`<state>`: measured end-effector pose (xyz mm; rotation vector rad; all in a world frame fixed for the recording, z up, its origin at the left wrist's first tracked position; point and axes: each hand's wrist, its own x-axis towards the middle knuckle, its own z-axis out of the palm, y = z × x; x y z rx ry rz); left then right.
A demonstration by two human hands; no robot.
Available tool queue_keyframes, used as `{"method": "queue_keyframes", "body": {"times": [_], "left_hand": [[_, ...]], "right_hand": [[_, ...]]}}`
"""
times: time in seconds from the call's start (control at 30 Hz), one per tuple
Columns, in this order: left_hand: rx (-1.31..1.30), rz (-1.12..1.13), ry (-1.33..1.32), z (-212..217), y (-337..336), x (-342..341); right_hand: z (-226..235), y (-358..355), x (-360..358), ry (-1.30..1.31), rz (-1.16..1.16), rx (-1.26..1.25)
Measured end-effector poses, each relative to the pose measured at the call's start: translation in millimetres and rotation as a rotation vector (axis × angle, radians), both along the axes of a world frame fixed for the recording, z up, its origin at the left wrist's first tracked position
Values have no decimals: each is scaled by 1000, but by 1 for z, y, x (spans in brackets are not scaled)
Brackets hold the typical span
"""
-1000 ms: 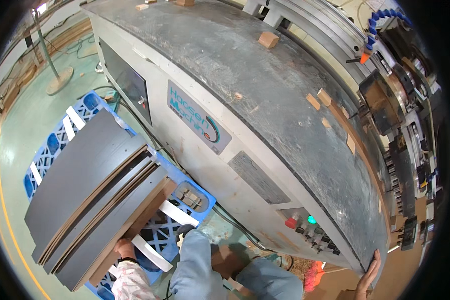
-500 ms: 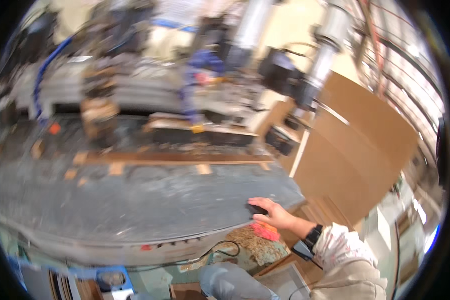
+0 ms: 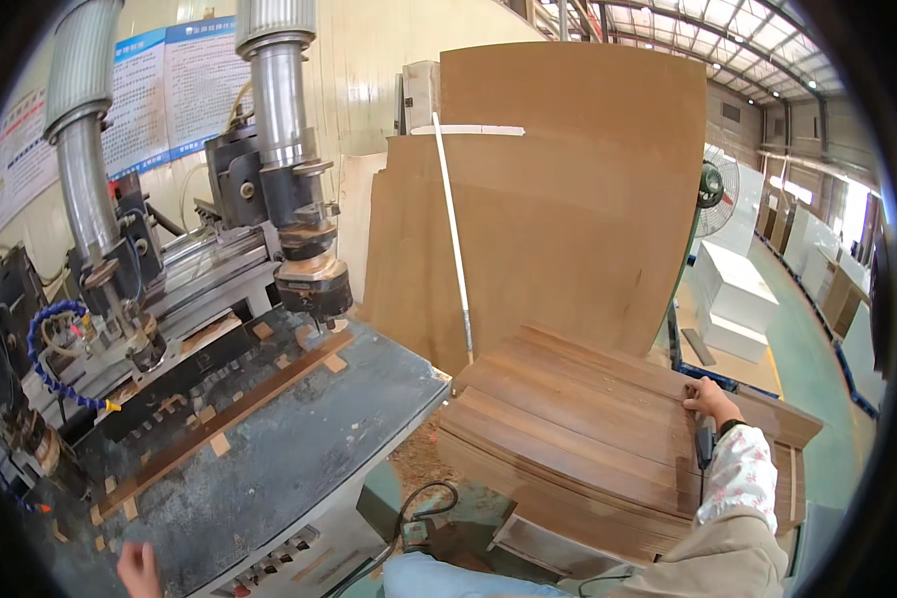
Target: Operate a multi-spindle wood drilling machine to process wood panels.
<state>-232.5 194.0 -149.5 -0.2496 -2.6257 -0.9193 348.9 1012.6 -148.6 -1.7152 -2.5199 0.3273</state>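
My right hand (image 3: 713,400) reaches over a stack of brown wood-grain boards (image 3: 568,409) at the right. Its fingers are bent and drawn together at the top board's surface; whatever they may pinch is too small to make out. A dark band circles that wrist, and a small black device (image 3: 706,448) hangs beside it. At the bottom left, my left hand (image 3: 138,571) shows only in part, near the front edge of the grey machine table (image 3: 319,439); its grip is not clear. On that table lies a long narrow brown strip (image 3: 229,424) with small wood blocks beside it.
Drilling machine heads (image 3: 309,279) stand over the table, with a blue segmented hose (image 3: 45,329) at left. Large brown panels (image 3: 568,199) lean behind, with a white pole (image 3: 451,229) against them. White boxes (image 3: 733,289) and a fan (image 3: 713,189) are farther right. A black cable (image 3: 419,493) loops below.
The view has swung right. My right hand has gone from the machine table's corner, where it rested by a dark object, to the board stack. My left hand has come into view.
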Motion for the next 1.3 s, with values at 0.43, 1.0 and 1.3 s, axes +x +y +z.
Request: {"method": "queue_keyframes", "body": {"times": [0.43, 1.0, 1.3], "left_hand": [[-458, -308, -89, -8, 130, -181], [4, -334, -869, 15, -101, 144], [-45, 365, -439, -88, -105, 342]], "right_hand": [[93, -84, -80, 370, 282, 613], [61, -287, -550, 585, 1686, 159], [-17, -393, -713, 596, 1711, 291]]}}
